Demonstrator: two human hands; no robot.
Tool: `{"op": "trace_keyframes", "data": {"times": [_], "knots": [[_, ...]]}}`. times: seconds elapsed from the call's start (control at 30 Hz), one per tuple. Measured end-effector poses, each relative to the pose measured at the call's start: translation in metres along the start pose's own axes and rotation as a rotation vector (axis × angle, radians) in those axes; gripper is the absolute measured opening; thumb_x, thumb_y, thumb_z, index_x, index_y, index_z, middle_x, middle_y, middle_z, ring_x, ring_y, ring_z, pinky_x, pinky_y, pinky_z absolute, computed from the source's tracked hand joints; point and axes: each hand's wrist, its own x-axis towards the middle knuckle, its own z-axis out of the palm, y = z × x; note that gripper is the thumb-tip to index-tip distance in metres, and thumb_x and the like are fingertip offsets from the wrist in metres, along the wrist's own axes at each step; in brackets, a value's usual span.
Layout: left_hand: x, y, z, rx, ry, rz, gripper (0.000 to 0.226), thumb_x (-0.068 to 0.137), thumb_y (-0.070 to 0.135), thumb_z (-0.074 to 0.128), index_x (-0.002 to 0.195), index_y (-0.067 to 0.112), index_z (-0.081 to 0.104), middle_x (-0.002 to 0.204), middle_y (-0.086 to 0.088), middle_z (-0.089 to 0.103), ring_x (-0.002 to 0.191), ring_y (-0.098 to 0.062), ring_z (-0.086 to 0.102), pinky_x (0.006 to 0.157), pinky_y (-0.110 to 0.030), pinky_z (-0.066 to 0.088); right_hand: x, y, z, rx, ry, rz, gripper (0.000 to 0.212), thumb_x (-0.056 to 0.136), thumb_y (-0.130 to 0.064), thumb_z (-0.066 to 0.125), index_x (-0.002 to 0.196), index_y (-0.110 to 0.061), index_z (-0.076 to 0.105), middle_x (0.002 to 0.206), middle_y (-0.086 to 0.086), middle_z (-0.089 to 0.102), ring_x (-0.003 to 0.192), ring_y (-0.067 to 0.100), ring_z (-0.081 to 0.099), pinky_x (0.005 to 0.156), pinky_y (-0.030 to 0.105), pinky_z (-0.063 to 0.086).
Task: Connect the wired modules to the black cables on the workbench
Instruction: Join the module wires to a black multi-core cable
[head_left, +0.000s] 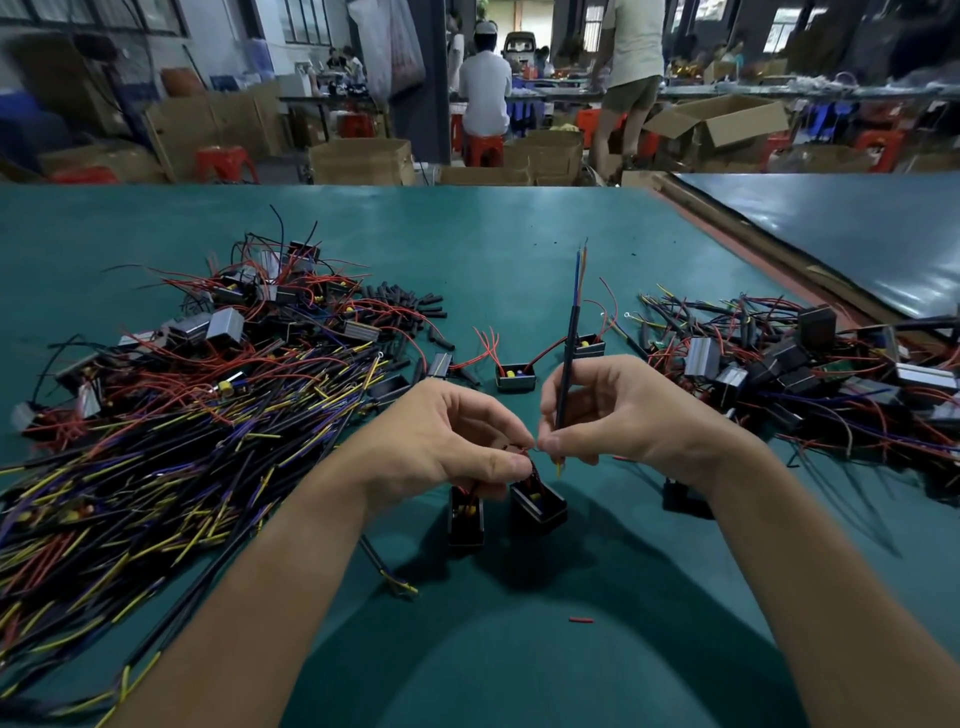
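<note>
Above the green workbench, my left hand pinches the red wire of a small black module that hangs just below my fingers. A second black module hangs beside it under the same hand. My right hand holds a black cable upright, its stripped coloured ends pointing up and a yellow end sticking out below my fingers. The fingertips of both hands meet at the wire ends in the middle.
A big heap of black cables with yellow and purple ends covers the left. Grey and black modules with red wires lie behind it. Another heap of modules sits at right. Loose modules lie ahead of my hands.
</note>
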Motion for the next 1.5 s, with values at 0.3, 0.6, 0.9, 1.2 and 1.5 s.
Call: {"op": "trace_keyframes", "data": {"times": [0.3, 0.6, 0.9, 1.2, 1.5], "knots": [[-0.0012, 0.001, 0.0028, -0.009, 0.046, 0.012, 0.017, 0.063, 0.008, 0.081, 0.078, 0.007, 0.073, 0.072, -0.014, 0.07, 0.059, -0.022, 0.067, 0.057, -0.028, 0.057, 0.0013, 0.0015, 0.0042, 0.024, 0.035, -0.032, 0.023, 0.07, 0.0, 0.077, 0.083, -0.009, 0.06, 0.073, 0.012, 0.069, 0.059, 0.015, 0.061, 0.048, 0.022, 0.045], [-0.0023, 0.0021, 0.0031, -0.003, 0.064, -0.005, 0.005, 0.081, -0.001, 0.072, 0.08, 0.002, 0.075, 0.077, -0.019, 0.072, 0.056, -0.021, 0.067, 0.055, -0.025, 0.055, 0.0009, 0.0035, 0.003, 0.002, 0.036, -0.028, 0.018, 0.079, 0.001, 0.075, 0.087, -0.009, 0.063, 0.077, 0.013, 0.072, 0.063, 0.015, 0.064, 0.053, 0.024, 0.051], [-0.0006, 0.0022, 0.0033, 0.002, 0.086, -0.016, 0.007, 0.08, 0.002, 0.073, 0.076, 0.007, 0.076, 0.072, -0.014, 0.072, 0.052, -0.021, 0.065, 0.052, -0.024, 0.054, -0.0022, -0.0005, 0.0002, 0.036, 0.01, 0.024, 0.007, 0.092, 0.003, 0.061, 0.093, -0.004, 0.06, 0.081, 0.015, 0.071, 0.067, 0.02, 0.067, 0.062, 0.03, 0.058], [-0.0016, 0.0009, 0.0, -0.066, 0.013, -0.052, 0.023, 0.064, 0.001, 0.079, 0.086, 0.002, 0.072, 0.077, -0.015, 0.07, 0.064, -0.023, 0.067, 0.062, -0.033, 0.06, 0.0002, -0.0013, 0.002, 0.104, 0.024, -0.004, 0.01, 0.082, -0.016, 0.066, 0.087, -0.009, 0.062, 0.073, 0.015, 0.061, 0.06, 0.022, 0.065, 0.056, 0.029, 0.054], [-0.0028, 0.0016, 0.006, -0.149, -0.002, -0.103, 0.011, 0.078, 0.003, 0.072, 0.082, 0.013, 0.074, 0.079, -0.014, 0.073, 0.063, -0.026, 0.071, 0.066, -0.037, 0.06, 0.0017, -0.001, 0.0015, 0.147, 0.073, -0.024, 0.013, 0.082, -0.024, 0.066, 0.082, -0.012, 0.062, 0.068, 0.016, 0.058, 0.053, 0.019, 0.059, 0.051, 0.026, 0.051]]}}
